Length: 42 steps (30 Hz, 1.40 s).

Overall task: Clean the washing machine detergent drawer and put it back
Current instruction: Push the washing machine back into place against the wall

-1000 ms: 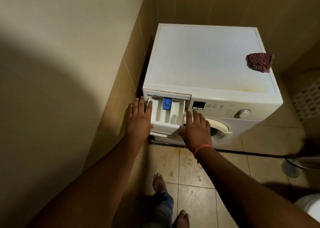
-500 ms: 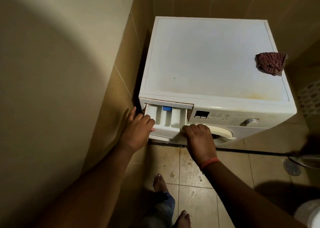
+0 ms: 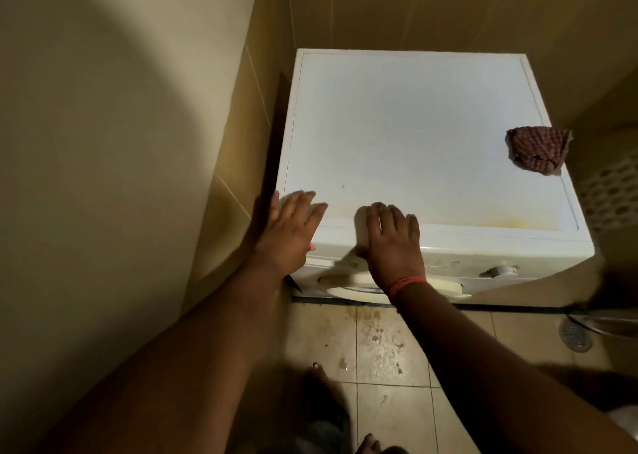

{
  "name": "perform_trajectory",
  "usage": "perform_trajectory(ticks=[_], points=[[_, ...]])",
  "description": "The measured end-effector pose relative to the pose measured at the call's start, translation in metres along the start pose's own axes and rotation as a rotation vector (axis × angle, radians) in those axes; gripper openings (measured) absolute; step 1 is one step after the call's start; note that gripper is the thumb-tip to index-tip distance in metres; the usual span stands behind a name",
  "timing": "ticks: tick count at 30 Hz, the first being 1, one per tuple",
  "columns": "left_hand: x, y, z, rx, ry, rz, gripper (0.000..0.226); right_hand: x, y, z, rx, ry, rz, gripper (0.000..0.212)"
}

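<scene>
Drawer hidden behind my palms at the washing machine (image 3: 414, 136)'s front top-left corner; left hand (image 3: 288, 232) and right hand (image 3: 392, 243) press flat, fingers straight, gripping nothing. Light, stiff plastic, I judge: push its front panel squarely

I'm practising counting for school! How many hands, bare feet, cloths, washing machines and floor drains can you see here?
Hands: 2, the left hand and the right hand
Bare feet: 2, one foot and the other foot
Cloths: 1, the red cloth
Washing machines: 1, the white washing machine
Floor drains: 1, the drain
Total: 7
</scene>
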<state>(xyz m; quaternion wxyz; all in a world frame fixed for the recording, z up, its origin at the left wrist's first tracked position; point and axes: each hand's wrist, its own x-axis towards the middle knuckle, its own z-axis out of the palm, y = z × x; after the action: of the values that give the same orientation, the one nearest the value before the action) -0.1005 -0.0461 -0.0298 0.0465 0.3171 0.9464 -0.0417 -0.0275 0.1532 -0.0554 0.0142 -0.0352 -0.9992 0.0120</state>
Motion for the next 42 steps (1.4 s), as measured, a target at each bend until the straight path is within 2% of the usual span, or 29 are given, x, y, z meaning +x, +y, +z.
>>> perform_trajectory(ticks=[5,9,17,21,23,25,28,30,33,37,39,42], points=[[0.030,0.027,-0.016,-0.102,0.002,0.098,0.090,0.004,0.013,-0.018,0.013,-0.044,-0.017,0.100],[0.065,0.067,-0.035,-0.164,0.023,0.145,0.086,0.000,0.058,-0.034,0.063,-0.042,0.066,0.080],[0.147,0.154,-0.051,-0.264,0.077,-0.012,0.070,0.022,0.233,-0.059,0.159,0.077,0.251,0.042],[0.181,0.204,-0.055,-0.268,0.096,-0.157,0.067,0.064,0.316,-0.070,0.317,0.087,0.314,0.036],[0.191,0.228,-0.055,-0.248,0.072,-0.189,0.066,0.087,0.345,-0.072,0.356,0.087,0.257,0.039],[0.200,0.252,-0.054,-0.233,0.067,-0.204,0.065,0.109,0.367,-0.072,0.325,0.031,0.111,0.050],[0.201,0.279,-0.057,-0.244,0.097,-0.255,0.062,0.137,0.380,-0.061,0.178,-0.156,-0.146,0.063],[0.192,0.291,-0.057,-0.241,0.095,-0.294,0.061,0.141,0.378,-0.045,0.114,-0.235,-0.237,0.064],[0.172,0.290,-0.052,-0.242,0.054,-0.352,0.062,0.112,0.366,-0.023,0.114,-0.224,-0.304,0.064],[0.148,0.281,-0.051,-0.236,0.019,-0.523,0.062,0.064,0.361,-0.013,0.109,-0.147,-0.644,0.061],[0.137,0.282,-0.049,-0.206,0.022,-0.554,0.062,0.077,0.371,-0.014,0.115,-0.125,-0.613,0.060],[0.126,0.290,-0.044,-0.189,0.048,-0.568,0.062,0.085,0.374,-0.015,0.081,-0.121,-0.370,0.061]])
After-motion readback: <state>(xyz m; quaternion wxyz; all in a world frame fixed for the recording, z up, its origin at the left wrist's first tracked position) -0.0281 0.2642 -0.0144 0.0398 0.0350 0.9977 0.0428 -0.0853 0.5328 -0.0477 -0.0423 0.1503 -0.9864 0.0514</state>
